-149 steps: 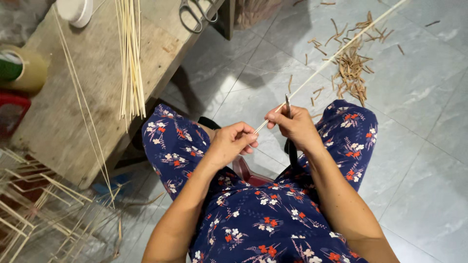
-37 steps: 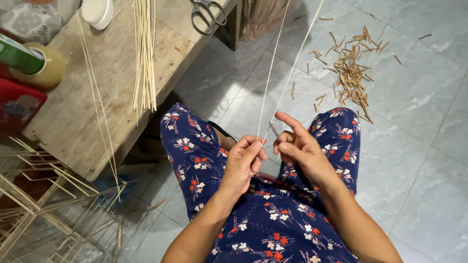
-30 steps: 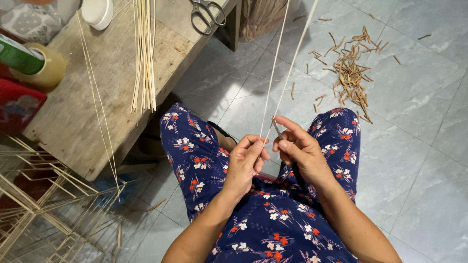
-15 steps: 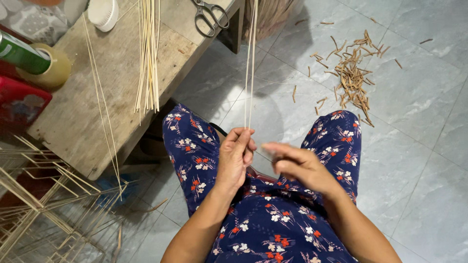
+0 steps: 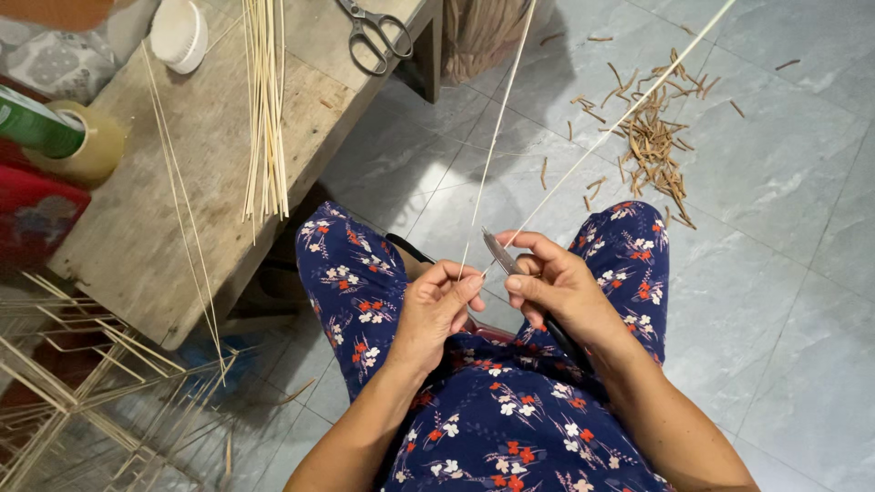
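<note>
Over the lap, both hands work 1 thin bamboo strip that forks into 2 pale splits. Left hand [image 5: 437,305] is closed, pinching the left split [image 5: 497,137] between thumb and fingers; that split runs up past the tabletop's right end. Right hand [image 5: 561,287] is closed around a small knife [image 5: 503,255], blade tip sitting at the fork just right of the left hand's fingertips; the dark handle pokes out below the palm. Right split [image 5: 620,118] angles off to the upper right, over a scatter of brown bamboo scraps [image 5: 652,137] on the grey tiled floor [image 5: 784,228].

Wooden tabletop [image 5: 182,182] sits left of the knees. On it: 1 bundle of bamboo sticks [image 5: 264,109], 1 loose long stick [image 5: 178,182] overhanging the front edge, scissors [image 5: 374,36] near the right end, white lid [image 5: 178,35] at the back, tape roll [image 5: 87,146] with a green can [image 5: 36,123] lying across it. Stick frame [image 5: 82,392] sits below the tabletop's front edge. Nothing blocks the hands.
</note>
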